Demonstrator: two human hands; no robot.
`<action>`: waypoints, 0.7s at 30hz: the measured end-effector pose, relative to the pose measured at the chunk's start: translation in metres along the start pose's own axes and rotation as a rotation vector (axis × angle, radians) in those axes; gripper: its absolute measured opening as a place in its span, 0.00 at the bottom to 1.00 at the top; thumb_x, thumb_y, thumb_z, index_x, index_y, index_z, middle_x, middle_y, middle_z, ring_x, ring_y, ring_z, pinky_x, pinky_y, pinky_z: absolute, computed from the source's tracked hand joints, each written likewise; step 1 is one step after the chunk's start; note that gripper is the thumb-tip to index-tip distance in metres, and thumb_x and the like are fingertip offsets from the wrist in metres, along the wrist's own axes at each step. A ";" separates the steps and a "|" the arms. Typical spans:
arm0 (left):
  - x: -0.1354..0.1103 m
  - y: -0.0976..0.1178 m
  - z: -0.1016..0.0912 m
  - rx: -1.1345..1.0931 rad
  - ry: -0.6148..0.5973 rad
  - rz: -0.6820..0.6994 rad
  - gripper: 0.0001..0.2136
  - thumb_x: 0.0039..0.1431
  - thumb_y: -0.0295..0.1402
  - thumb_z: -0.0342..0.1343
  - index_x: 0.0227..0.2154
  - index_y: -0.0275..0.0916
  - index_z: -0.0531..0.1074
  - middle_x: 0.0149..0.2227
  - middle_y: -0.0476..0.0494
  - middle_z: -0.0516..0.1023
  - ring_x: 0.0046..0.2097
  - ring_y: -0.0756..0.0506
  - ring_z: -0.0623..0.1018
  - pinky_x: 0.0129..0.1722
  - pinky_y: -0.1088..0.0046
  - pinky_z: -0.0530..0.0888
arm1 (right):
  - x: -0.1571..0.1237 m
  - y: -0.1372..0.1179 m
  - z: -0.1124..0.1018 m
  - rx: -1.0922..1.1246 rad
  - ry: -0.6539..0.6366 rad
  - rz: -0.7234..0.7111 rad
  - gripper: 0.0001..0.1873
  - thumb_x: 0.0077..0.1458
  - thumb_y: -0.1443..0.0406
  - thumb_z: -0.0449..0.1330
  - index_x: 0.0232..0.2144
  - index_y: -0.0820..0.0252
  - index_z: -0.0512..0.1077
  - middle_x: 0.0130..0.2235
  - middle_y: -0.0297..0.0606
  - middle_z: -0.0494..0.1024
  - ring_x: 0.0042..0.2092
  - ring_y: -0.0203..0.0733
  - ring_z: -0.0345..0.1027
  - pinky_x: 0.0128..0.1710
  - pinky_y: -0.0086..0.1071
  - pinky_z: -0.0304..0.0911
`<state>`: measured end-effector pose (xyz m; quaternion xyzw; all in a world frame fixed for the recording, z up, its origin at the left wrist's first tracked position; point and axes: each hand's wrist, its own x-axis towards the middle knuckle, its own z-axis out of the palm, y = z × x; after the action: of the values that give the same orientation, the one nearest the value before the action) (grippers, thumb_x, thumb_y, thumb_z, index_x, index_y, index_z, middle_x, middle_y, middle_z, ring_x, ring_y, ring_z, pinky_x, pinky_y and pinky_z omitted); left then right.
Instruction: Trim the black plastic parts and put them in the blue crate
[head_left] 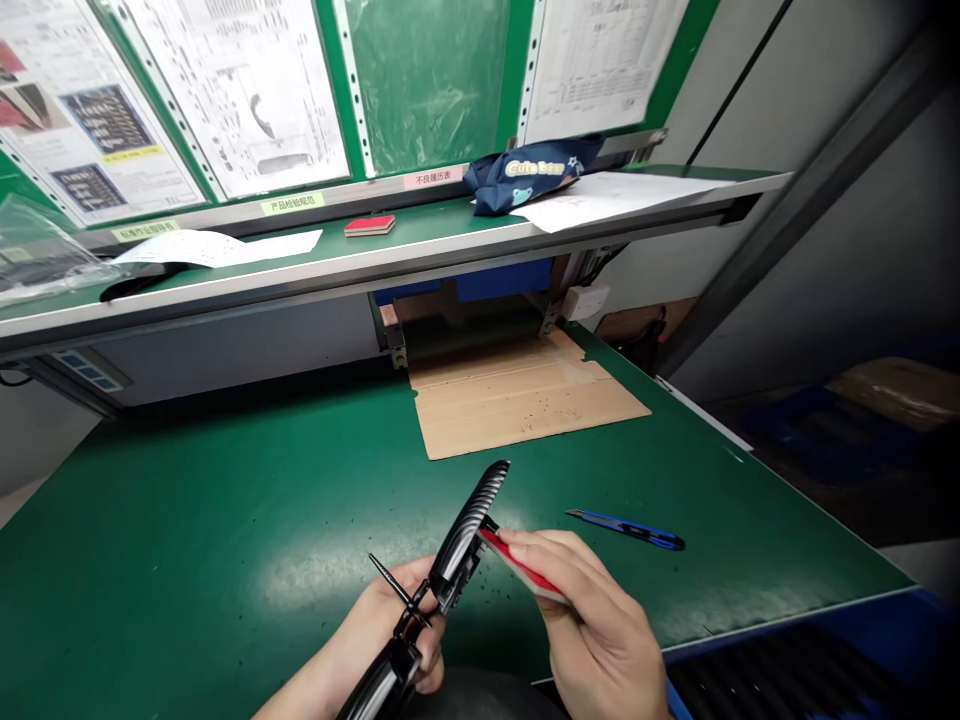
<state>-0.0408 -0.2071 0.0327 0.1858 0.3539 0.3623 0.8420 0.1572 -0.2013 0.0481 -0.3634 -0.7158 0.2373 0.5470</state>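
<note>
My left hand is closed around the narrow middle of a glossy black plastic part, which has a ribbed, curved upper end and a thin prong sticking out to the left. The part is tilted, its lower end running out of the picture at the bottom. Between the thumb and fingers of my right hand is a flat sanding pad, red on one face and grey beneath. The pad's tip meets the right edge of the black part, just below the ribbed end.
A blue utility knife lies right of my hands. Behind them a cardboard sheet rests on the green table. The shelf above holds another red pad, a dark blue pouch and papers. Small dark crumbs dot the tabletop.
</note>
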 end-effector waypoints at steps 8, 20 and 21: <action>-0.001 -0.004 -0.003 -0.039 -0.053 -0.012 0.12 0.48 0.40 0.63 0.26 0.38 0.68 0.10 0.55 0.61 0.10 0.55 0.55 0.12 0.78 0.56 | -0.004 -0.007 0.009 0.185 -0.139 0.283 0.10 0.63 0.69 0.51 0.42 0.55 0.71 0.37 0.36 0.76 0.37 0.39 0.71 0.36 0.29 0.70; 0.000 -0.005 -0.007 -0.114 -0.225 0.104 0.08 0.56 0.32 0.53 0.23 0.37 0.69 0.11 0.52 0.63 0.10 0.55 0.54 0.12 0.79 0.58 | 0.008 -0.014 0.008 -0.022 -0.038 -0.122 0.22 0.55 0.80 0.51 0.50 0.59 0.67 0.48 0.45 0.73 0.46 0.45 0.66 0.42 0.40 0.66; 0.001 -0.006 -0.008 -0.118 -0.236 0.106 0.09 0.57 0.32 0.53 0.23 0.38 0.69 0.11 0.52 0.63 0.10 0.55 0.54 0.12 0.79 0.58 | 0.008 -0.015 0.010 -0.017 -0.066 -0.128 0.22 0.55 0.80 0.51 0.50 0.59 0.67 0.48 0.45 0.73 0.45 0.45 0.66 0.41 0.40 0.66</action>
<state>-0.0435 -0.2096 0.0231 0.1958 0.2200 0.4021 0.8670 0.1429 -0.2031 0.0611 -0.3134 -0.7573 0.2077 0.5340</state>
